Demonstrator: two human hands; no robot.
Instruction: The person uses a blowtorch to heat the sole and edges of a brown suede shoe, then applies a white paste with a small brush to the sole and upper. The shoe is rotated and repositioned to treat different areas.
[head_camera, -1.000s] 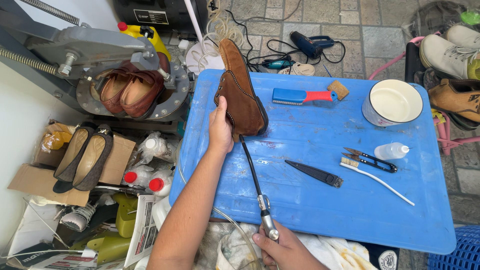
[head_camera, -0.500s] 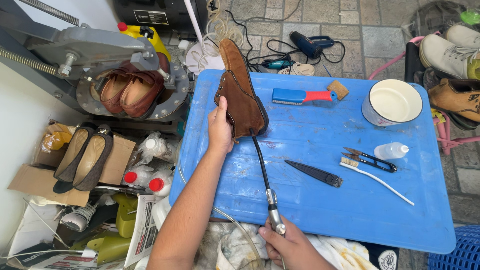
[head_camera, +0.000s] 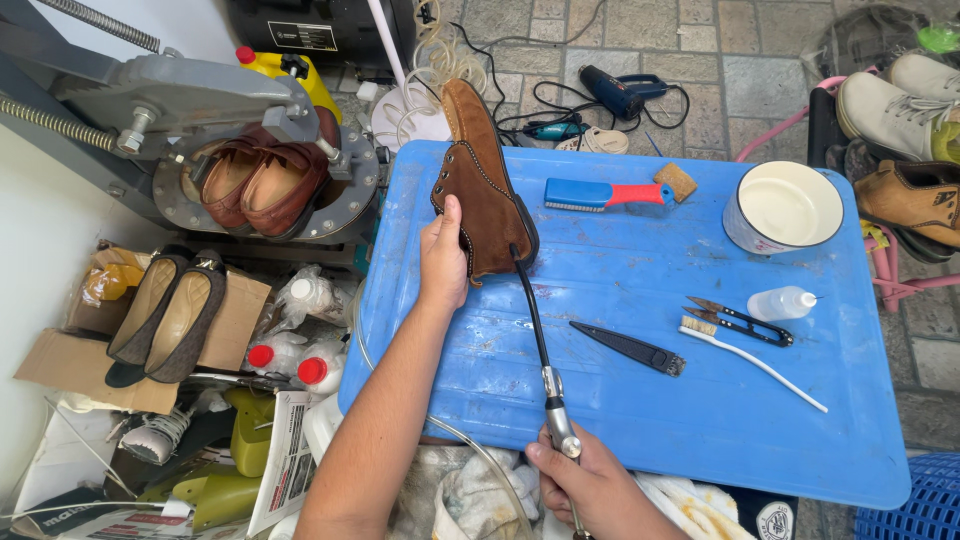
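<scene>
Left hand (head_camera: 443, 262) clamps the brown suede boot (head_camera: 483, 190) upright on the blue table's (head_camera: 620, 400) near-left corner, while the right hand (head_camera: 590, 485) grips the air nozzle wand (head_camera: 535, 335), tip at the heel. Blowing-off step, I'd judge; next calls for sweeping along the nap.

right hand (head_camera: 590, 490) shifted rightward; nozzle wand (head_camera: 535, 330) tip now at boot (head_camera: 485, 195) heel

Left hand (head_camera: 443, 262) gripping brown suede boot (head_camera: 483, 190) upright on blue table (head_camera: 640, 420), right hand (head_camera: 590, 485) holding air nozzle (head_camera: 540, 340) — tip at heel (touching).
</scene>
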